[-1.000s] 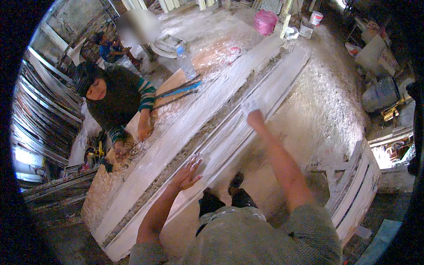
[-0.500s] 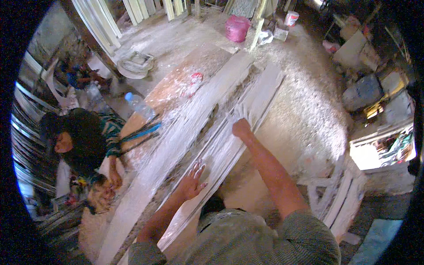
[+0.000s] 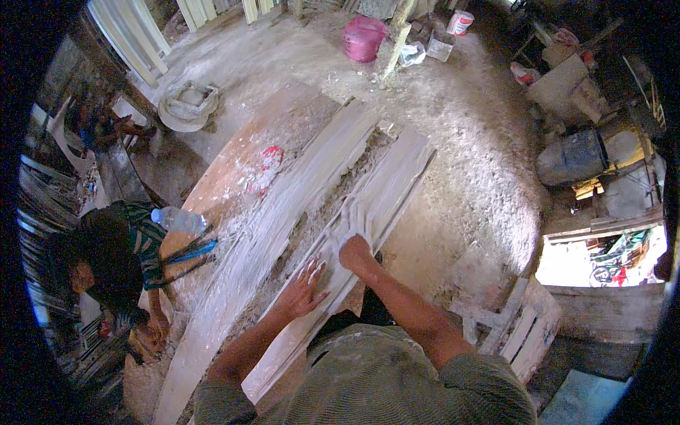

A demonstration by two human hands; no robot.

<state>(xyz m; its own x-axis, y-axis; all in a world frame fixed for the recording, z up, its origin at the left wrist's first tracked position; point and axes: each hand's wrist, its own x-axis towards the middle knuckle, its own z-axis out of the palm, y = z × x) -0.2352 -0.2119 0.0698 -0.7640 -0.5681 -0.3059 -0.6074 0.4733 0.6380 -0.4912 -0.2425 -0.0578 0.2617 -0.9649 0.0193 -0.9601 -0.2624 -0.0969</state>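
Observation:
Two long white-coated moulding strips lie side by side, slanting across a low work board: the near strip [image 3: 404, 159] and the far strip [image 3: 312, 177]. On the near strip, my right hand [image 3: 355, 249] lies stretched forward; its fingers look coated in white paste and blend into the surface. Behind it and to the left, my left hand [image 3: 303, 294] rests on the same strip, fingers spread, tips white. I see nothing held in it. Between the strips runs a rough, crumbly grey gap.
At the left, a co-worker [image 3: 117, 248] bends over the board's edge [image 3: 234, 145]. A plastic bottle [image 3: 178, 220] and blue-handled tool [image 3: 195, 251] lie beside them. Farther off stand a pink sack [image 3: 364, 39], a white bucket [image 3: 460, 23] and a dark barrel [image 3: 574, 157]. A wooden frame [image 3: 496, 319] lies right.
My right hand has drawn back along the near strip, closer to my left hand, which stays about where it was. The view has shifted. The co-worker remains bent at the left.

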